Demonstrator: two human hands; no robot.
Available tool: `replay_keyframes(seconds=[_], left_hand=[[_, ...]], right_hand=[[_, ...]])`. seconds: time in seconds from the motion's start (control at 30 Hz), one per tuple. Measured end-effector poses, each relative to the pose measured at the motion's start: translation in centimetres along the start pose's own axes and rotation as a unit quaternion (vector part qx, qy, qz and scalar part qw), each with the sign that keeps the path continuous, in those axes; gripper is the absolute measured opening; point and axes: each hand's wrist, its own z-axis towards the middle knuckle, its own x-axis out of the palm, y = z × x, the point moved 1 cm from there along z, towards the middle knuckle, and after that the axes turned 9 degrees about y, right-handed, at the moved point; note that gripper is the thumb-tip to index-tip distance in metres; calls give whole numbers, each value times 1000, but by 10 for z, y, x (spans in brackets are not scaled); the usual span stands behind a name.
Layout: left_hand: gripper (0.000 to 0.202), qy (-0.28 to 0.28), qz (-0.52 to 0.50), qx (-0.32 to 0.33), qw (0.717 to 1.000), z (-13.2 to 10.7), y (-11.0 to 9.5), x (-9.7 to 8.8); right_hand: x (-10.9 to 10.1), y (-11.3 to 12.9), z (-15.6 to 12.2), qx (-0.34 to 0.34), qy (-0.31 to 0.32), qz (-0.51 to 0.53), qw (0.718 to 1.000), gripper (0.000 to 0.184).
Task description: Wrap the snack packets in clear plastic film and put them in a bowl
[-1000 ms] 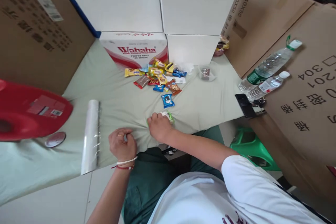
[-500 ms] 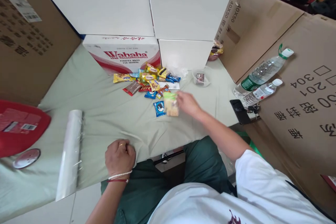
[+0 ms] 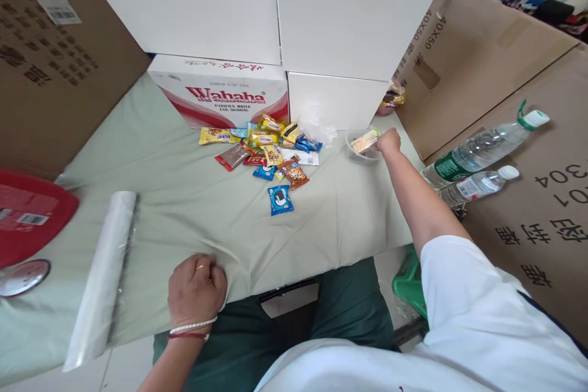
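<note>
Over a clear plastic bowl [image 3: 359, 156] at the right of the table, my right hand [image 3: 388, 141] pinches a snack packet [image 3: 366, 142] with a green edge and pale biscuits showing through. The packet covers most of the bowl's inside. My left hand [image 3: 197, 286] rests closed on the table's front edge, its fingers curled under; nothing shows in it. Between the hands lies a pile of small wrapped snacks: a yellow packet [image 3: 215, 136], a dark red-ended packet [image 3: 233, 157], a brown cookie packet [image 3: 294, 173] and several more. A blue packet [image 3: 280, 199] lies nearest me.
A Wahaha carton [image 3: 225, 95] and white boxes [image 3: 337, 98] stand behind the snacks. Two water bottles [image 3: 487, 147] are at the right by a cardboard wall [image 3: 482, 67]. On the left are a plastic film roll [image 3: 101, 282], a round lid-like disc [image 3: 22, 277] and a red container [image 3: 37, 214].
My right hand has carried the biscuit packet from the front of the snack pile rightward to the bowl. The brown cookie packet now shows fully. My left hand stays closed at the edge.
</note>
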Motion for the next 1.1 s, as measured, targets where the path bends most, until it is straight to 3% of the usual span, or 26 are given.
replay_keyframes(seconds=[0.17,0.3,0.43,0.53,0.6,0.83,0.9,1.1], left_hand=[[8,5,5,-6,1000,1,-2,-1],[7,5,14,-2,1000,2,-4,-3],[7,7,4,-13,1000,3,-7,-4],[7,5,9,-7,1000,3,-8,-5],[8,-4,24,-3,1000,3,-8,-4],[12,-22,59,19,998,0,-6,-2],[12,-24,63,22,997,0,-6,-2],[14,-35,72,22,997,0,-7,-3]], right_hand=[[5,-10,-25,59,31,-231,971,31],[0,-6,-35,39,39,-263,963,34],[-2,5,-30,-48,64,-255,964,49],[6,11,-22,-151,178,-256,938,60],[14,11,-18,-181,211,-260,925,59],[36,6,-8,-82,90,-228,966,53],[38,10,-3,-56,89,-224,969,49],[26,28,3,-68,104,-235,964,28]])
